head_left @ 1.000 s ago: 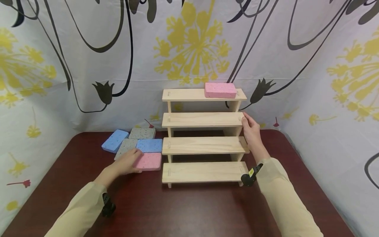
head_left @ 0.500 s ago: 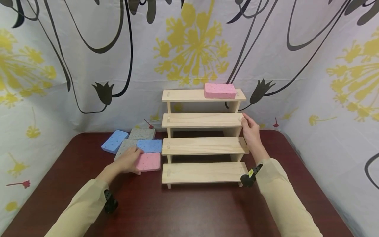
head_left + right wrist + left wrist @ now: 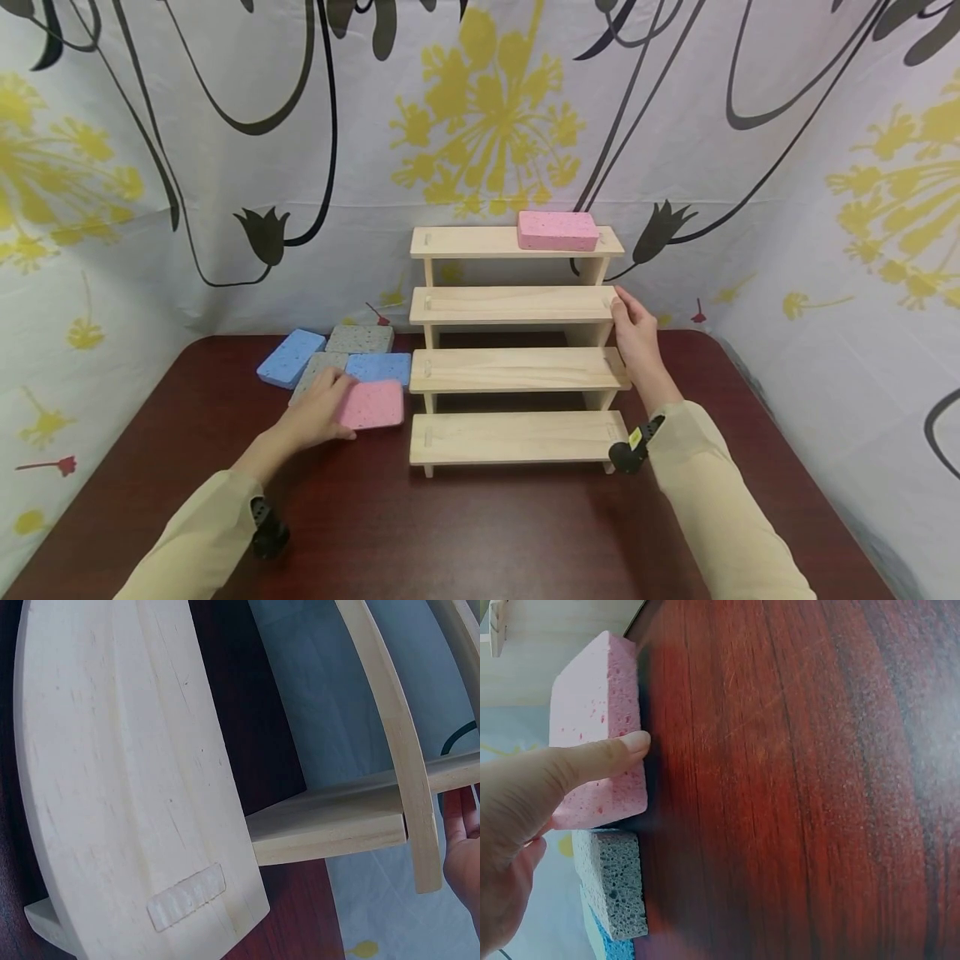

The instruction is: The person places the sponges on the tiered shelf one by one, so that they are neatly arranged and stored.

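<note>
My left hand (image 3: 313,413) grips a pink sponge (image 3: 372,404) by its left end, thumb at the near edge. In the left wrist view the thumb presses the side of this pink sponge (image 3: 596,712), tilted just off the table. At the right, my right hand (image 3: 639,346) holds the end of the four-step wooden shelf (image 3: 517,437) near its second board from the top. Only part of the right hand (image 3: 463,862) shows in the right wrist view, fingers partly hidden by the wood. Another pink sponge (image 3: 557,230) lies on the top board, right of centre.
Left of the shelf, blue sponges (image 3: 291,358) and grey sponges (image 3: 360,337) lie close together on the dark wooden table (image 3: 480,533). A patterned white cloth (image 3: 337,167) hangs behind and at both sides. The shelf's lower three boards carry nothing.
The left hand has taken hold of the near pink sponge and raised it slightly, shifting it a little left and tilting it. The right hand and the shelf have stayed in place.
</note>
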The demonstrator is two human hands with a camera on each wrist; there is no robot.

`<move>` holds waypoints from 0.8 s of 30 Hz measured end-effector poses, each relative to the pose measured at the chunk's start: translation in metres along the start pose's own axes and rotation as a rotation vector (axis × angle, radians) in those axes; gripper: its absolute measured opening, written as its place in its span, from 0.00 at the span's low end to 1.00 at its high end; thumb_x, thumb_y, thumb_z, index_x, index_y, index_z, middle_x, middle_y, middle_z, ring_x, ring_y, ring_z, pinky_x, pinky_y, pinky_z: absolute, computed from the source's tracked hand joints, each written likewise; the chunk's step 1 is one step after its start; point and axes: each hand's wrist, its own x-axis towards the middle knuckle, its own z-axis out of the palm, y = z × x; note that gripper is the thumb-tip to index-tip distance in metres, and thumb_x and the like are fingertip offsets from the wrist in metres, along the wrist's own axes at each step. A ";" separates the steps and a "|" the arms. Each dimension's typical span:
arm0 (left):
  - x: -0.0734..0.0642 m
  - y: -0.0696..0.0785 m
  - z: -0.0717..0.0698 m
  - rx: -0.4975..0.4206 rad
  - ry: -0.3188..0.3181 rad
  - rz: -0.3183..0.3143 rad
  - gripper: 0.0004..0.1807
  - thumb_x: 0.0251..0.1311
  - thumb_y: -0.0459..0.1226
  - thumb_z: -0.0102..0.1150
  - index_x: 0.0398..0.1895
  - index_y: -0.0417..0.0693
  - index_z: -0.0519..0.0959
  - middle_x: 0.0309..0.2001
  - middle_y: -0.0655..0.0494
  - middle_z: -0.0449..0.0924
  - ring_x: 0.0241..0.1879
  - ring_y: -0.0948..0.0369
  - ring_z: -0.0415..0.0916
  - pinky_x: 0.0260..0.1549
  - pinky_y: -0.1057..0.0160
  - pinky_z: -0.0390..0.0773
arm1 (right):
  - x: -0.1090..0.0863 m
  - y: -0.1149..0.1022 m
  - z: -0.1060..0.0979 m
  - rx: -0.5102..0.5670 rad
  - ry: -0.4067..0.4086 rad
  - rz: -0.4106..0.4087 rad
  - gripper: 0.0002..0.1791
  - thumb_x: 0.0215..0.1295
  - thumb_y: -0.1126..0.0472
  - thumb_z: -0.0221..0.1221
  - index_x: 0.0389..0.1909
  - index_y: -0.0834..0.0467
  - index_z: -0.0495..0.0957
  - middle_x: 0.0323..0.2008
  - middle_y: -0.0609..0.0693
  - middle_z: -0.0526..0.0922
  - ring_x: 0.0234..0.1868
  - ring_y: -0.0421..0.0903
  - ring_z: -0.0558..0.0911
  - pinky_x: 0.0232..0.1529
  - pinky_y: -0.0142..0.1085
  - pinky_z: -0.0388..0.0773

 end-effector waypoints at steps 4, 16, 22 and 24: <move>0.000 -0.003 -0.002 0.022 0.041 -0.005 0.40 0.33 0.38 0.76 0.53 0.36 0.68 0.50 0.39 0.67 0.50 0.47 0.64 0.47 0.44 0.71 | 0.000 0.000 0.000 -0.004 -0.005 0.004 0.29 0.70 0.48 0.41 0.68 0.55 0.56 0.68 0.53 0.59 0.68 0.47 0.60 0.68 0.40 0.57; 0.006 -0.004 -0.016 0.065 0.166 -0.008 0.41 0.34 0.38 0.75 0.55 0.37 0.66 0.51 0.36 0.68 0.53 0.42 0.63 0.51 0.41 0.66 | 0.000 0.001 -0.001 0.004 -0.009 0.008 0.29 0.70 0.48 0.40 0.68 0.55 0.55 0.69 0.53 0.58 0.68 0.48 0.60 0.68 0.41 0.56; 0.008 -0.004 -0.023 0.079 0.238 -0.006 0.41 0.32 0.37 0.76 0.54 0.37 0.67 0.50 0.35 0.68 0.51 0.42 0.64 0.50 0.42 0.66 | 0.001 0.001 0.000 0.005 -0.003 0.010 0.29 0.70 0.48 0.41 0.68 0.54 0.56 0.68 0.53 0.59 0.68 0.48 0.60 0.68 0.40 0.57; 0.010 -0.005 -0.024 0.082 0.256 -0.008 0.42 0.31 0.37 0.77 0.54 0.37 0.67 0.50 0.36 0.68 0.51 0.42 0.64 0.50 0.42 0.66 | 0.001 0.001 0.000 0.007 -0.002 0.009 0.29 0.70 0.48 0.41 0.68 0.55 0.56 0.68 0.53 0.59 0.68 0.48 0.60 0.68 0.40 0.57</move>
